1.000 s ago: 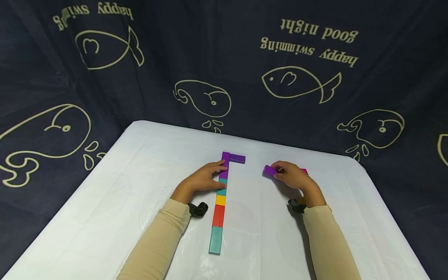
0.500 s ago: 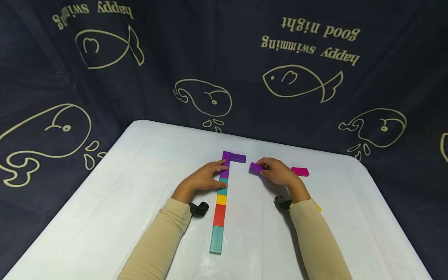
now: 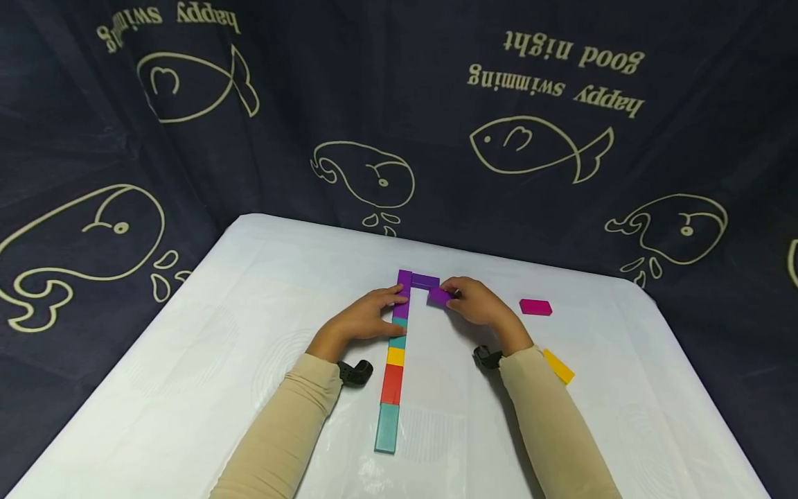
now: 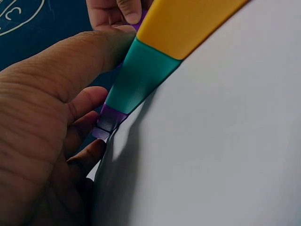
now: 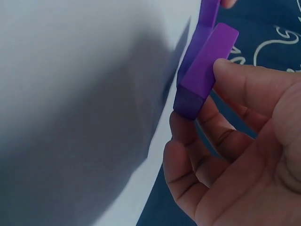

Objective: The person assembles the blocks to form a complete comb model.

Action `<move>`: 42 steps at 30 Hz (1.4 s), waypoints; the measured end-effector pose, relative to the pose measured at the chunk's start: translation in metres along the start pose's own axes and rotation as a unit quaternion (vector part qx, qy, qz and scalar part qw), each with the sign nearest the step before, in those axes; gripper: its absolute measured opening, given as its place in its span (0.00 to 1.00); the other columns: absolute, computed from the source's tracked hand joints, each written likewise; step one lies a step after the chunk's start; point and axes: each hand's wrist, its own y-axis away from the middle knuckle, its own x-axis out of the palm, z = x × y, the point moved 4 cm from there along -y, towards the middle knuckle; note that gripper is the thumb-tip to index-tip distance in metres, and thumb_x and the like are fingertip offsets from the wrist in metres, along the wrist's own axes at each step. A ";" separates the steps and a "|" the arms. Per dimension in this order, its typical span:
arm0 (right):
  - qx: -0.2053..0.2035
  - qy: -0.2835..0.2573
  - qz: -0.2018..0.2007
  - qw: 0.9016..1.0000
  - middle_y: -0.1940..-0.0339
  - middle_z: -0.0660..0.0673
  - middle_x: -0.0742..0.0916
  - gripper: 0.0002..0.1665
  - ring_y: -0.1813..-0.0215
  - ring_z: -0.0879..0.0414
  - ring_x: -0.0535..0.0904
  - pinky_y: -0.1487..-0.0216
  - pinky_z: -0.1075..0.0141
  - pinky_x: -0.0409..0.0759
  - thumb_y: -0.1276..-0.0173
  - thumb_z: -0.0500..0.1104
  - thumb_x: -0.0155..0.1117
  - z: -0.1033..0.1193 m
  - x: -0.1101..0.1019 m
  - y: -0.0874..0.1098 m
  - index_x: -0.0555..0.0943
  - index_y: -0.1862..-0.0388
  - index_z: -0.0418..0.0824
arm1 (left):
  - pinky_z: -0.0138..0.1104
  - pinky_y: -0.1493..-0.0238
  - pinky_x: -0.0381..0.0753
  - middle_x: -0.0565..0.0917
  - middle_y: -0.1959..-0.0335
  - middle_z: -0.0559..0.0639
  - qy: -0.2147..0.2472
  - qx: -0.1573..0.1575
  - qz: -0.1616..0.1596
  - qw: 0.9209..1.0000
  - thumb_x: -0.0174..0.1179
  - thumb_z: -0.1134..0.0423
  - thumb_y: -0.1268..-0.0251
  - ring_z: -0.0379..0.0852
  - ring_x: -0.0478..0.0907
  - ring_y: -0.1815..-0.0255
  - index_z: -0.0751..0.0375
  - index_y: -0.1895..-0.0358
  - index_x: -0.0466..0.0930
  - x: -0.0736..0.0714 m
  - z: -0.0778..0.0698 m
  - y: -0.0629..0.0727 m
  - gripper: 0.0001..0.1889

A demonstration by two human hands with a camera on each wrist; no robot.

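Observation:
A straight row of blocks runs up the table in the head view: a teal block (image 3: pixel 386 428) nearest, then a red block (image 3: pixel 392 384), a yellow block (image 3: pixel 395 356), more teal (image 3: pixel 397 342) and purple (image 3: pixel 404 277) at the far end. A darker purple block (image 3: pixel 426 280) juts rightward from that end. My left hand (image 3: pixel 361 317) rests along the row, fingertips touching the purple part and thumb by the teal. My right hand (image 3: pixel 483 310) pinches a purple block (image 5: pixel 209 66) between thumb and fingers, close to the jutting block; whether they touch I cannot tell.
To the right lie a magenta block (image 3: pixel 535 307) and a yellow block (image 3: pixel 558 366), the latter beside the right sleeve. A white cloth (image 3: pixel 299 263) covers the table. Behind it hangs a dark curtain (image 3: pixel 430 76) with fish drawings.
My right hand has moved left with the purple block, up to the jutting purple block. The magenta and yellow blocks have come into fuller sight. My left hand has stayed in place.

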 end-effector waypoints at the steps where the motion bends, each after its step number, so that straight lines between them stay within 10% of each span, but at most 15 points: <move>1: 0.002 0.002 0.001 1.000 0.47 0.38 0.84 0.18 0.44 0.44 0.78 0.38 0.49 0.74 0.31 0.30 0.59 0.002 0.001 -0.001 0.79 0.42 0.32 | 0.47 0.24 0.54 0.58 0.22 0.48 0.001 0.001 0.000 1.000 0.72 0.52 0.43 0.52 0.53 0.22 0.54 0.29 0.72 0.000 0.000 0.000 0.37; 42: -0.006 0.071 0.014 0.997 0.47 0.37 0.82 0.18 0.45 0.46 0.77 0.36 0.50 0.73 0.30 0.33 0.62 0.025 0.025 -0.021 0.81 0.42 0.36 | 0.47 0.25 0.55 0.59 0.22 0.45 0.003 -0.003 -0.007 1.000 0.73 0.52 0.44 0.51 0.54 0.22 0.52 0.30 0.73 0.001 0.000 0.001 0.36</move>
